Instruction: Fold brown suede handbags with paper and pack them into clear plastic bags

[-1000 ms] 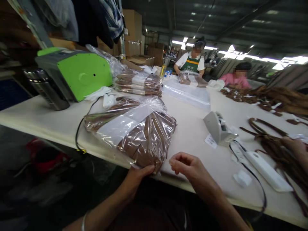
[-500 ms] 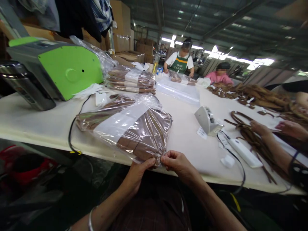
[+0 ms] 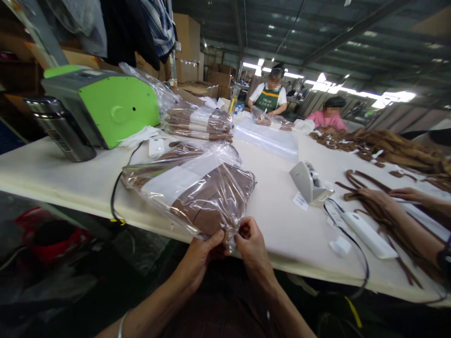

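Note:
A clear plastic bag (image 3: 211, 206) lies at the table's front edge with a folded brown garment (image 3: 200, 204) and a white paper band (image 3: 176, 180) inside. Its near end is gathered between my two hands. My left hand (image 3: 204, 249) pinches the bunched plastic, thumb on top. Close beside it, my right hand (image 3: 250, 239) grips the same gathered end with curled fingers. The plastic between the fingertips is partly hidden.
Behind the bag are a stack of bagged brown garments (image 3: 199, 122), a green-sided machine (image 3: 120, 105) and a steel flask (image 3: 61, 131). A tape dispenser (image 3: 308, 183) and a white power strip (image 3: 369, 234) are at right, near another person's hands (image 3: 380, 199) handling brown straps.
My right hand has turned more upright and drawn in closer to my left at the bag's gathered end. The view has shifted slightly; the other person's hands at right have moved along the straps.

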A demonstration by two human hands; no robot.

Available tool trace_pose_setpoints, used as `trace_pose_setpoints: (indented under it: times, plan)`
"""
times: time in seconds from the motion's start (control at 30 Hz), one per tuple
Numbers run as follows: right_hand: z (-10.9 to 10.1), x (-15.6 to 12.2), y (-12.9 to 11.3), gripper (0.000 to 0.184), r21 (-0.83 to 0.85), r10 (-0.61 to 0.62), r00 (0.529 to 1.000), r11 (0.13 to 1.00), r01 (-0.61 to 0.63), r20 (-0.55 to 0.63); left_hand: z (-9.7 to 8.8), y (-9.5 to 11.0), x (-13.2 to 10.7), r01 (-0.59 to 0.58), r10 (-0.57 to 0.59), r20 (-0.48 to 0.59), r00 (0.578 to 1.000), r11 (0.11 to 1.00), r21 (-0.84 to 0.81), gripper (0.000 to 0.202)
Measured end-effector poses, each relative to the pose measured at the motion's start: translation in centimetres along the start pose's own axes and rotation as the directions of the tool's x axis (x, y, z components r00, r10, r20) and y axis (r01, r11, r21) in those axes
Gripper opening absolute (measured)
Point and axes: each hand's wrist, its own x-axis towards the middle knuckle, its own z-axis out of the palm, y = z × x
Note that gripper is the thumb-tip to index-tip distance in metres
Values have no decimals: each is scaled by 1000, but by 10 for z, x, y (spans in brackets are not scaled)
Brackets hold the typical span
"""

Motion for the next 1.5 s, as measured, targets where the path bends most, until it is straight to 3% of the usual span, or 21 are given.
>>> trace_pose_setpoints:
  times: [0.17, 0.33, 0.4, 0.5, 0.57, 0.63, 0.7, 0.77, 0.83, 0.87, 0.9, 0.97, 1.0, 1.07, 1.17, 1.27, 1.37, 1.5]
  plan:
    - [0, -3, -1, 32, 96, 145, 989, 985, -145, 16, 1, 3, 2, -76, 77, -6, 997, 997, 32, 39]
    - [-22, -17, -13, 49, 329, 322, 915, 860, -389, 241, -2, -11, 5, -72, 74, -12, 997, 988, 140, 41]
    - [-28, -18, -13, 58, 299, 318, 906, 868, -397, 279, 0, -23, 8, -78, 77, 13, 997, 981, 175, 45]
    - [-35, -11, -6, 75, 195, 290, 936, 924, -328, 202, 7, -43, 17, -66, 58, 40, 998, 966, 251, 52]
    - [-48, -2, -2, 85, 159, 280, 949, 940, -302, 145, 10, -53, 20, -34, -16, 133, 991, 933, 359, 53]
    - [-71, 8, 2, 91, 117, 290, 953, 947, -300, 91, 11, -55, 18, -86, -90, 309, 947, 854, 513, 47]
    - [-104, 20, 5, 95, 43, 317, 947, 947, -319, 57, 10, -44, 10, -247, -97, 458, 884, 736, 631, 38]
    - [-139, 35, 2, 98, -101, 322, 945, 944, -315, 55, 6, -18, 1, -415, 27, 500, 866, 598, 686, 30]
    - [-165, 51, -8, 103, -344, 251, 968, 910, -232, 10, -4, 18, -5, -524, 260, 455, 852, 417, 743, 27]
    - [-172, 58, -16, 106, -485, 169, 985, 858, -168, -42, -12, 38, -5, -549, 396, 422, 815, 299, 780, 27]
    - [-173, 64, -24, 108, -618, 59, 994, 779, -104, -92, -22, 58, -2, -558, 525, 411, 745, 153, 816, 31]
    - [-158, 73, -37, 104, -801, -184, 976, 598, 16, -118, -46, 90, 8, -432, 674, 409, 616, -145, 890, 41]
    - [-145, 75, -39, 97, -851, -279, 957, 519, 82, -78, -59, 101, 15, -335, 697, 423, 579, -270, 903, 48]
    - [-115, 79, -34, 83, -890, -393, 917, 389, 235, 71, -86, 113, 30, -150, 710, 447, 544, -442, 884, 57]
    - [-88, 86, -6, 71, -905, -493, 821, 142, 402, 287, -120, 113, 47, -9, 675, 493, 550, -585, 811, 62]
    - [-95, 92, 19, 62, -872, -541, 719, -56, 487, 436, -139, 108, 52, -29, 599, 559, 573, -668, 744, 59]
    - [-113, 96, 23, 64, -796, -554, 607, -186, 576, 569, -143, 110, 51, -110, 504, 621, 601, -717, 688, 62]
    - [-126, 103, 14, 72, -669, -492, 494, -285, 687, 717, -140, 116, 49, -219, 410, 660, 629, -721, 657, 72]
